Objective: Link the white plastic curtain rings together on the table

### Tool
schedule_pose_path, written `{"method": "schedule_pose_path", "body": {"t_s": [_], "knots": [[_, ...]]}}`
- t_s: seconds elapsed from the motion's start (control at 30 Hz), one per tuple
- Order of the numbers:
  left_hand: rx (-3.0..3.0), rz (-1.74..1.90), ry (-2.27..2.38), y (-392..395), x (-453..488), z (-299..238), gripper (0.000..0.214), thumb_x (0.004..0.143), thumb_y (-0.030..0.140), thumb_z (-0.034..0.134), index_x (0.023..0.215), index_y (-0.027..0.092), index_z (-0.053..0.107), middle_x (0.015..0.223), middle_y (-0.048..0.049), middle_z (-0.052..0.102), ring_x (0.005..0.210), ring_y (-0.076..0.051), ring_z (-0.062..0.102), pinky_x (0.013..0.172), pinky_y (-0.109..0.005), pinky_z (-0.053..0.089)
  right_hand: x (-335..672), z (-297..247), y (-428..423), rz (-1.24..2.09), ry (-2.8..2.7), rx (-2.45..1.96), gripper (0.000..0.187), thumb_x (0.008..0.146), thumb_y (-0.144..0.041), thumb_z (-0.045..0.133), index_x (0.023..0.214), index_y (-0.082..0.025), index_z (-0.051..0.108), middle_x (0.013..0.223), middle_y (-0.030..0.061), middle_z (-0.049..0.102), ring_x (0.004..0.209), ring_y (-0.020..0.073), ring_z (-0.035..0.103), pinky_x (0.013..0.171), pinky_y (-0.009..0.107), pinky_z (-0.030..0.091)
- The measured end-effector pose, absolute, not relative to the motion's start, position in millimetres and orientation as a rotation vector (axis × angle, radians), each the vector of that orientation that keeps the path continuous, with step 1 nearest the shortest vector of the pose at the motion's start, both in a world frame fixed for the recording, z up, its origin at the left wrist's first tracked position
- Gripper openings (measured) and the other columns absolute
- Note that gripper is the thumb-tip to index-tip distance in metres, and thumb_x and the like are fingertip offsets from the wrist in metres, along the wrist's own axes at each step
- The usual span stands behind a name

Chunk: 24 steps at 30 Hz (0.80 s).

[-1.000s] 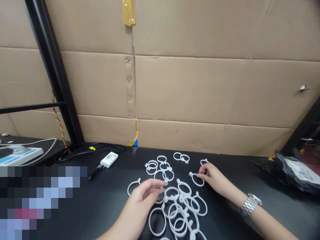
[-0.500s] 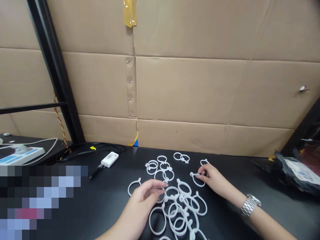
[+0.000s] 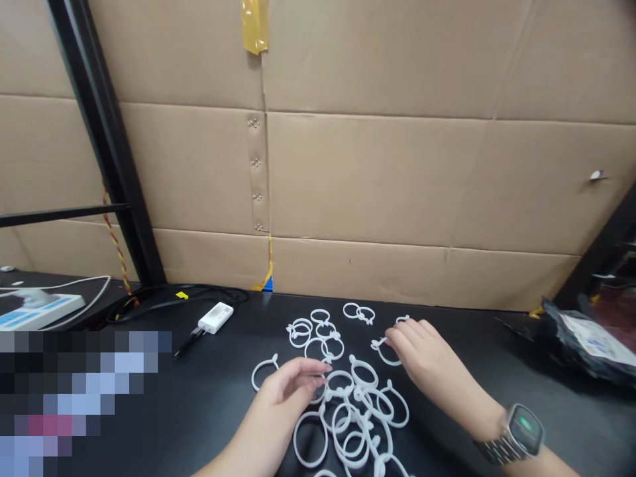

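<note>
Several white plastic rings point(image 3: 356, 419) lie scattered on a black table point(image 3: 213, 397), most in a tangled heap near the front. My left hand point(image 3: 288, 387) rests at the heap's left edge, fingers curled, its tips touching a ring point(image 3: 339, 383). My right hand point(image 3: 420, 351), with a metal wristwatch point(image 3: 517, 434) on the wrist, lies palm down over a separate ring point(image 3: 381, 349) to the right, fingertips pressed on its knot. Smaller rings point(image 3: 318, 329) lie further back.
A cardboard wall point(image 3: 377, 179) stands behind the table. A white adapter point(image 3: 215, 317) with black cables point(image 3: 163, 298) lies at back left, beside a black frame post point(image 3: 106, 159). A black plastic bag point(image 3: 581, 341) sits at far right. A blurred patch covers the lower left.
My right hand has turned palm down and slid slightly left over the ring, so the watch face now shows. The left hand has barely moved.
</note>
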<state>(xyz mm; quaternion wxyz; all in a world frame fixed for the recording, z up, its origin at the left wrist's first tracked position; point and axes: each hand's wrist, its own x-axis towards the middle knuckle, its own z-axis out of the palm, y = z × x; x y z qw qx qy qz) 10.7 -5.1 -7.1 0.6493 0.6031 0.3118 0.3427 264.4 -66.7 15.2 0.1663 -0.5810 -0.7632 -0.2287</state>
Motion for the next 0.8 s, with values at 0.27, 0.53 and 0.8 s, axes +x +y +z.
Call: {"method": "schedule_pose_path", "body": {"t_s": [0.27, 0.53, 0.8], "knots": [[1.438, 0.666, 0.655, -14.3, 11.4, -7.4, 0.033, 0.08, 0.048, 0.06, 0.094, 0.019, 0.066, 0.091, -0.005, 0.07, 0.079, -0.019, 0.065, 0.062, -0.023, 0.044, 203.5, 31.1, -96.9, -1.018, -2.4, -1.105, 0.037, 0.092, -0.004, 0.027, 0.097, -0.006, 0.064, 0.078, 0.0132, 0.069, 0.063, 0.0222, 0.055, 0.059, 0.037, 0.04], [1.576, 0.407, 0.734, -27.2, 14.6, -7.3, 0.059, 0.079, 0.07, 0.041, 0.057, 0.017, 0.052, 0.048, 0.0008, 0.05, 0.048, -0.013, 0.049, 0.051, -0.023, 0.036, 181.0, 31.1, -108.2, -1.045, -2.36, -0.994, 0.033, 0.091, -0.006, 0.034, 0.088, -0.011, 0.067, 0.073, 0.0067, 0.071, 0.061, 0.0192, 0.059, 0.061, 0.035, 0.039], [1.481, 0.411, 0.732, -31.1, 15.6, -5.2, 0.063, 0.061, 0.078, 0.054, 0.058, 0.015, 0.055, 0.049, 0.0042, 0.048, 0.048, -0.009, 0.042, 0.048, -0.019, 0.032, 180.9, 27.0, -103.8, -1.09, -2.337, -0.934, 0.033, 0.093, -0.007, 0.036, 0.084, -0.011, 0.067, 0.068, 0.0042, 0.069, 0.061, 0.0173, 0.057, 0.063, 0.034, 0.039]]}}
